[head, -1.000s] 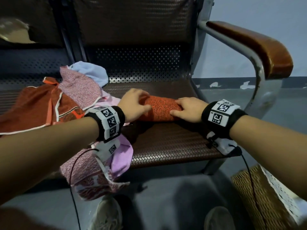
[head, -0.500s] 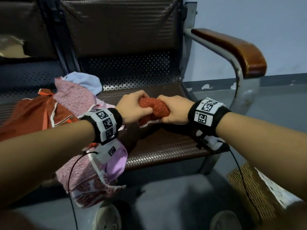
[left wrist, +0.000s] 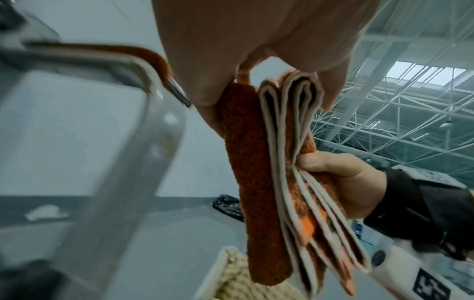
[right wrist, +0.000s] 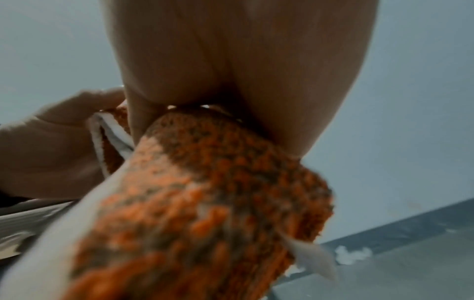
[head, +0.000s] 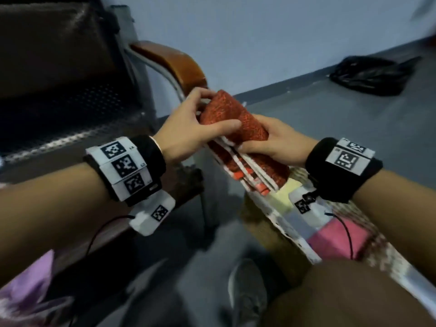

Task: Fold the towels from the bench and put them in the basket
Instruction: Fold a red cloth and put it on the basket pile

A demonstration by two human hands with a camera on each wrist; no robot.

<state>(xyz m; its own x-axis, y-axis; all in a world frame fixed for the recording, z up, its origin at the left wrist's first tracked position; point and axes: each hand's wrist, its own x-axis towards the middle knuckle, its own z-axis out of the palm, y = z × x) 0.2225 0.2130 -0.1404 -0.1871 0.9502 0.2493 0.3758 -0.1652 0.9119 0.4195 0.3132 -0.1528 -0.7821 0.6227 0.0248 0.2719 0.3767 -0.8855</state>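
Between the fingers of both hands sits the folded towel [head: 232, 123], lifted off the bench [head: 70, 128] and held in the air beyond the wooden armrest [head: 169, 64]. The left hand [head: 188, 126] pinches the far end of the towel, with the thumb laid across the top and the other fingers curled behind it. The right hand [head: 276, 142] grips the near end from the side, its fingers curled under the bundle. Both hands are closed firmly on the cloth.

The towel is a thick, rough terry cloth, orange-red, with a pale border. From the left wrist view its open side shows many stacked layers, pale edges one beside another, like the pages of a book. The layers fan apart below the right hand, so the fold is only kept together by pressure.

The risk seems to be here: if one hand lets go too early, the loose layers may fall open and the fold would be lost. The bundle is soft and bends easily, so it could also sag in the middle when only one end is supported.

Below the right wrist lies the basket [head: 266, 234], woven and stiff, with a pale lining and a pink folded cloth [head: 335, 239] already inside. A corner of the towel could catch on the rim of the basket during the lowering. Further away a black bag [head: 370, 74] lies on the grey floor.
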